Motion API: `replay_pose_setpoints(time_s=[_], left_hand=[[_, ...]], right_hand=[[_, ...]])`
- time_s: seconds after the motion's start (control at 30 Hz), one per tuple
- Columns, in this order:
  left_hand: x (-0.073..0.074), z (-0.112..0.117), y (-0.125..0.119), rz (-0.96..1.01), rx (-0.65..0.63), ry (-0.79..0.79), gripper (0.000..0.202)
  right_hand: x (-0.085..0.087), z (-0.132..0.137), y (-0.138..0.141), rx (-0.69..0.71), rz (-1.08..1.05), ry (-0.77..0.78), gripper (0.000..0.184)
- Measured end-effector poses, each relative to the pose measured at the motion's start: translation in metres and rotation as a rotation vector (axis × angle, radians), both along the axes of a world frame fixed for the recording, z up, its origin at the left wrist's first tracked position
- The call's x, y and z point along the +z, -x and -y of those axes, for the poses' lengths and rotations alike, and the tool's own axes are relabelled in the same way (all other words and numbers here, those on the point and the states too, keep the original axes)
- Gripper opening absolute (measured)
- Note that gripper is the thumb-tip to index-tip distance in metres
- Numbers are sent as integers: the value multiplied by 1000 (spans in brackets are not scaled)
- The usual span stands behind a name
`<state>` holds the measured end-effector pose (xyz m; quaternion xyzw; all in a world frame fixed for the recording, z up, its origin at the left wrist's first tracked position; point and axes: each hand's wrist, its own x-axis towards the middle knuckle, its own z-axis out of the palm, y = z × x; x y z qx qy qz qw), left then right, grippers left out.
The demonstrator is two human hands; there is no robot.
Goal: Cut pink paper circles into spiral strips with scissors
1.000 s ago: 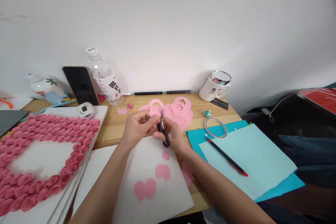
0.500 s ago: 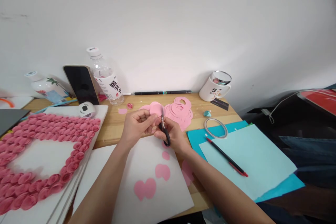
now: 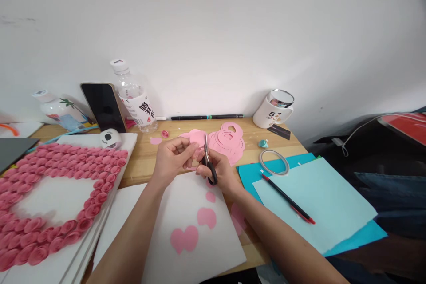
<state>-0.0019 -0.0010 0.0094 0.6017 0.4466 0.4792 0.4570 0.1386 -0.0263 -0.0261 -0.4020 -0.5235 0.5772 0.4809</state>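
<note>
The left grip (image 3: 171, 158), closed to a thumb-and-finger pinch, holds a pink paper piece (image 3: 197, 136); the right grip (image 3: 220, 168) is curled around the handles of black scissors (image 3: 211, 173), blades upright at the paper's right edge. Beyond, pink paper rings (image 3: 229, 142) lie heaped on the tabletop (image 3: 141, 162), and nearer, pink cutouts (image 3: 191, 237) rest on a white sheet (image 3: 219, 253).

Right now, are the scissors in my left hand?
No, the black-handled scissors are in your right hand, while your left hand holds pink paper.

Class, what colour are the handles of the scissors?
The scissor handles are black, in the head view.
</note>
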Motion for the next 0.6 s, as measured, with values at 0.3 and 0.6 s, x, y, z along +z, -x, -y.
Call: replay_pose_setpoints(time_s=[0.3, 0.6], left_hand=[[0, -1, 0, 99, 63, 32, 16], [-2, -1, -3, 150, 74, 27, 17]], right_hand=[[-1, 1, -1, 19, 9, 21, 28], [-4, 1, 2, 14, 0, 6, 29]])
